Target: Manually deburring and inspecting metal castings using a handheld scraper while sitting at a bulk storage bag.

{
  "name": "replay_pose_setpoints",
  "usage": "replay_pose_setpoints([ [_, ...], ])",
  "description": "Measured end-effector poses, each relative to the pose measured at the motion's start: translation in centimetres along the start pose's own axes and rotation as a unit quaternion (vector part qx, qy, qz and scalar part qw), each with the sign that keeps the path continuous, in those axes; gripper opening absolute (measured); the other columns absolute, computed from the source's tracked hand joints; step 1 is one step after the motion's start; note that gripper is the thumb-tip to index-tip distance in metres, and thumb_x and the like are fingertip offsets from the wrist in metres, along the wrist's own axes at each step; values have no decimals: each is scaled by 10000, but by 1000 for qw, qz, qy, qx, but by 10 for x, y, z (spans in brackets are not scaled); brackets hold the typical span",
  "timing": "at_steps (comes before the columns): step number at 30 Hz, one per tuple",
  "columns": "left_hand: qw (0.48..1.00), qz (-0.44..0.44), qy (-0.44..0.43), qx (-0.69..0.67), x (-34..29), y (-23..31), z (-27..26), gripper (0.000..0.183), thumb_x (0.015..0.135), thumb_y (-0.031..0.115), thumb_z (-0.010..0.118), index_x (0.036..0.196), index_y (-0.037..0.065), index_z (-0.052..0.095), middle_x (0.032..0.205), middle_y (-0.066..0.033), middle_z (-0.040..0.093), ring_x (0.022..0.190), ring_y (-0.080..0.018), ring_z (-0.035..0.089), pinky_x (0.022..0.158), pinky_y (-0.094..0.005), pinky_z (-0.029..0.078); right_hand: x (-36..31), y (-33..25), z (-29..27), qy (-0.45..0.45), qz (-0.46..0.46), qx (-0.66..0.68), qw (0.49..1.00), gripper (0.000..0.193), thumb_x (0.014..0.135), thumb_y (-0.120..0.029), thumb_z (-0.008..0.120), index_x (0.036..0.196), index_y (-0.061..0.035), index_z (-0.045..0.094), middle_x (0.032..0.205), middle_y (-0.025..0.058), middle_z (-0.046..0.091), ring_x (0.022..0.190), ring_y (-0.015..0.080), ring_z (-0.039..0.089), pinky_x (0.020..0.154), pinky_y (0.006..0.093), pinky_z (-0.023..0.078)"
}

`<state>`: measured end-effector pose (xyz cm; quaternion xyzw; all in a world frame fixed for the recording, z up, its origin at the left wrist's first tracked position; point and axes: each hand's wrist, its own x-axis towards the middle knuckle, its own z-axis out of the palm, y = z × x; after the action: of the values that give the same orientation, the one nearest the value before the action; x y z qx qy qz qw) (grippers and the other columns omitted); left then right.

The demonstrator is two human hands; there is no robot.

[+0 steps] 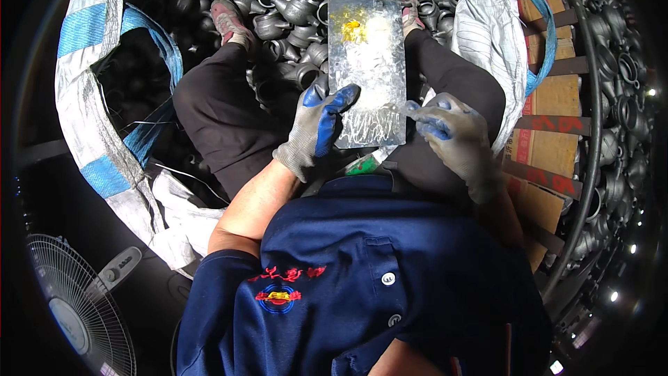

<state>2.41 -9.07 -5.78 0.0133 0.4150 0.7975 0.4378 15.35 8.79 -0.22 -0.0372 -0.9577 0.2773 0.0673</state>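
Observation:
A flat rectangular grey plate (379, 73) is held up in front of my lap. White paste (369, 87) covers much of it, thin and streaky near the lower end, and a yellow dab (353, 30) sits on its upper part. My left hand (316, 122), in a grey glove with blue-coated fingers, is closed on the plate's left edge, thumb on its face. In a matching glove, my right hand (449, 125) is beside the plate's lower right edge, fingers curled together with the tips at the paste; what they hold, if anything, cannot be made out.
Dark grey metal pipe fittings (296, 7) lie heaped around my shoes, inside a large white woven sack (487, 35) with blue straps. More fittings (616, 118) are piled at right, behind a dark rail and cardboard pieces (553, 104). A fan (69, 313) stands at lower left.

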Motion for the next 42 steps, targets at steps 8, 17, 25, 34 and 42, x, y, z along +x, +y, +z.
replay_pose_setpoints([
  [8, 1000, 2, -12, -17, -5, 6, 6, 365, 889, 54, 559, 1246, 3, 503, 1104, -100, 617, 954, -190, 627, 810, -327, 525, 0, -5, -1, -20, 26, 11, 999, 255, 675, -24, 728, 917, -89, 676, 871, 117, 615, 782, 320, 619, 682, 384, 501],
  [17, 1000, 1, -18, -16, -3, 2, 4, 361, 890, 57, 560, 1244, 9, 506, 1099, -104, 618, 945, -193, 630, 804, -330, 530, 0, -2, -2, -18, 17, 19, 999, 233, 699, -40, 731, 921, -87, 678, 869, 102, 611, 762, 311, 620, 679, 378, 497],
  [25, 999, -14, -19, -25, -6, 8, 8, 350, 889, 66, 565, 1231, 7, 521, 1075, -97, 627, 928, -176, 630, 794, -320, 524, -4, 0, 5, 7, 8, 4, 1000, 211, 708, -18, 709, 908, -75, 671, 841, 105, 609, 752, 307, 619, 667, 385, 495],
  [34, 999, 0, -21, -49, -8, 12, 13, 324, 893, 66, 555, 1210, 5, 542, 1066, -85, 629, 903, -162, 626, 788, -302, 514, -4, -2, 2, 11, 2, 19, 1000, 233, 692, 15, 705, 907, -67, 669, 847, 104, 615, 756, 305, 624, 668, 365, 499],
  [42, 999, 3, -35, -13, -11, 17, 13, 334, 899, 70, 543, 1227, 11, 524, 1053, -91, 634, 914, -170, 635, 791, -318, 529, -3, -2, 9, 38, 22, 10, 999, 245, 698, -16, 707, 924, -104, 672, 854, 84, 607, 766, 292, 621, 670, 372, 507],
])
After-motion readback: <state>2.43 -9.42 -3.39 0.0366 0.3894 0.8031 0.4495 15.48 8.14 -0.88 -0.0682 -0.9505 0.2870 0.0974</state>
